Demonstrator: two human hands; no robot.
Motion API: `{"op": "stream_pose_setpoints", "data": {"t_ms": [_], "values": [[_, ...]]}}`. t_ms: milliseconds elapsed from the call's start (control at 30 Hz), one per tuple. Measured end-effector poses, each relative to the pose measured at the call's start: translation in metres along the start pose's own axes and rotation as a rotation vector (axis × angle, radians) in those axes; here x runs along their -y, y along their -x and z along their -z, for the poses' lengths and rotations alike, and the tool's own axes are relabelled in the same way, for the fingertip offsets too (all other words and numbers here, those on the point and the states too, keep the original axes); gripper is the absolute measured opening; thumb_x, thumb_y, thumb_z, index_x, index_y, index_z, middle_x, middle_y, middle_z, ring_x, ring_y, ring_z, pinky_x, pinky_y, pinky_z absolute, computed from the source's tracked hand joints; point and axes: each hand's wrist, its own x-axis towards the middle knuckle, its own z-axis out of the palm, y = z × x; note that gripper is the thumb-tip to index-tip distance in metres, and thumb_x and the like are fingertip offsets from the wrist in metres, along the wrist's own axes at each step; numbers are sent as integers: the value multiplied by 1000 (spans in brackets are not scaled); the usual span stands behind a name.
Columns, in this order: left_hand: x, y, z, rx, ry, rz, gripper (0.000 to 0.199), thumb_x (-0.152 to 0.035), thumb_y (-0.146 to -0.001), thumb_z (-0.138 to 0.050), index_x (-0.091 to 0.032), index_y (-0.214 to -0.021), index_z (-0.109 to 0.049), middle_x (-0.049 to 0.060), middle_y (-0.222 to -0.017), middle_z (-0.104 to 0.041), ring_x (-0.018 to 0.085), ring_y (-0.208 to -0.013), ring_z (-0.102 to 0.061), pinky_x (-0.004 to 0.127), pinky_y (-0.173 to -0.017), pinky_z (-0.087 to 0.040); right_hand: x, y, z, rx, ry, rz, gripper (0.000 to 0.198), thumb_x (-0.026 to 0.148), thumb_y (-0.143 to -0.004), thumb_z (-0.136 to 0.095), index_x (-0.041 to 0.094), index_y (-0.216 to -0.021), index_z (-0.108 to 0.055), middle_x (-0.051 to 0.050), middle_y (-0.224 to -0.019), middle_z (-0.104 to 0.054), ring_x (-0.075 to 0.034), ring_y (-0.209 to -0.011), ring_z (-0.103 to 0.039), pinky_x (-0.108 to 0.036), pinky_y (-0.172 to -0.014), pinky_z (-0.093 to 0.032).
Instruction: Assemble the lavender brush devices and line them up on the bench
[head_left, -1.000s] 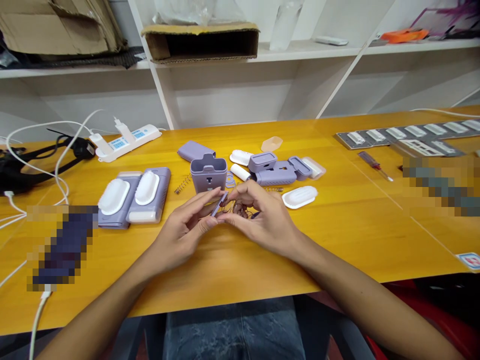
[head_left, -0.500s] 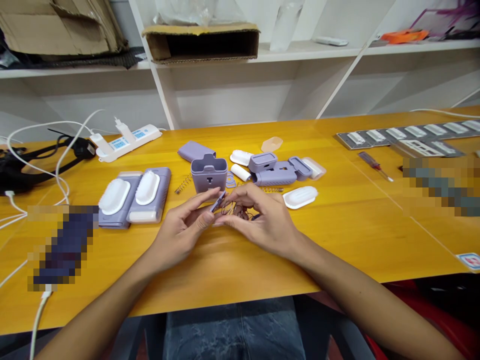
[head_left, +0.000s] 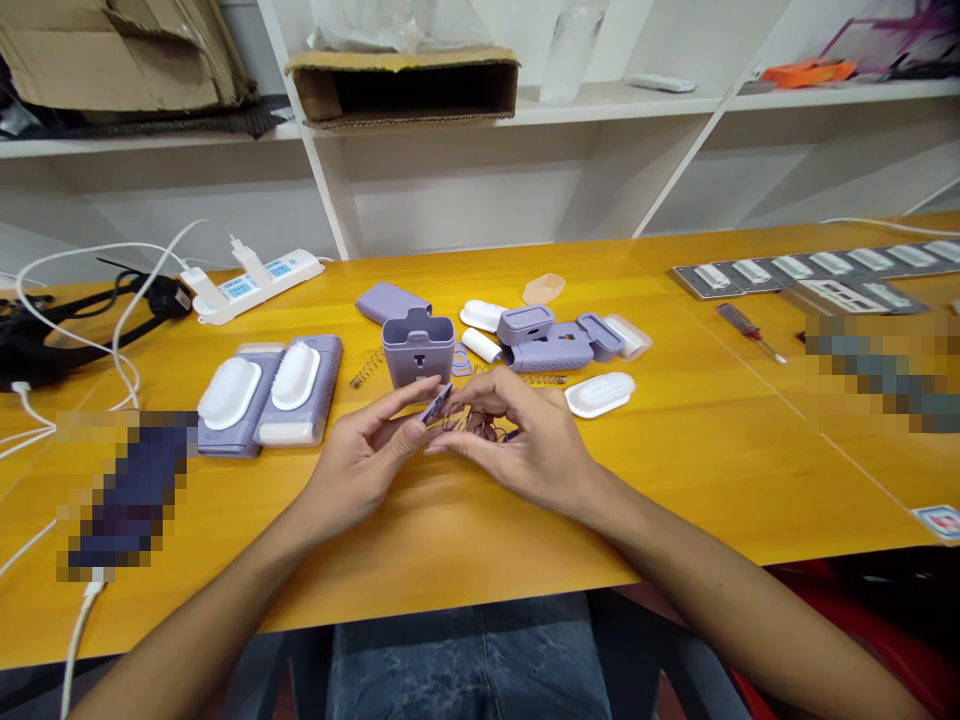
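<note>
My left hand (head_left: 375,450) pinches a small flat purple plastic piece (head_left: 436,403) between thumb and fingers, tilted up. Close against it, my right hand (head_left: 529,440) is curled, its fingertips meeting at the piece's right edge; what they pinch is too small to make out. Thin dark wire parts (head_left: 480,425) show in a tangle under my right fingers, partly hidden by them. Just behind my hands stands an upright purple housing (head_left: 418,350) with an open top and a T-shaped cutout. A coil spring (head_left: 367,368) lies to its left.
Two purple brushes with white oval heads (head_left: 294,376) lie at left, near a power strip (head_left: 259,285). More purple shells (head_left: 551,348) and a white oval bristle pad (head_left: 600,395) lie right of the housing. Farther right are a screwdriver (head_left: 750,332) and a grey strip fixture (head_left: 817,266).
The purple piece has tilted very slightly in my left fingers. Both hands otherwise keep their places, and the parts on the table have not moved.
</note>
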Motion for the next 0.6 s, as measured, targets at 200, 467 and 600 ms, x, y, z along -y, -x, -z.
{"op": "stream_pose_setpoints", "data": {"t_ms": [200, 467, 600], "values": [[1, 0, -1, 2, 39, 16, 54, -52, -103, -73, -21, -147, -70, 13, -150, -71, 31, -137, -71, 47, -119, -59, 1, -1, -2, -27, -26, -24, 44, 46, -89, -90, 26, -107, -55, 1, -84, -75, -15, -60, -65, -31, -55, -52], [3, 0, -1, -1, 50, 26, 55, -53, -102, -73, -21, -147, -70, 14, -150, -71, 32, -138, -71, 47, -120, -58, 1, -1, -2, -32, -25, 19, 41, 44, -91, -89, 26, -107, -55, 4, -80, -69, -14, -58, -61, -30, -55, -50], [3, 0, 0, 5, 51, 20, 55, -53, -102, -73, -21, -147, -70, 13, -151, -71, 31, -139, -71, 45, -120, -58, 1, 0, -2, -39, -1, 66, 38, 40, -92, -89, 25, -108, -57, 3, -81, -70, -13, -59, -63, -29, -55, -51]]}}
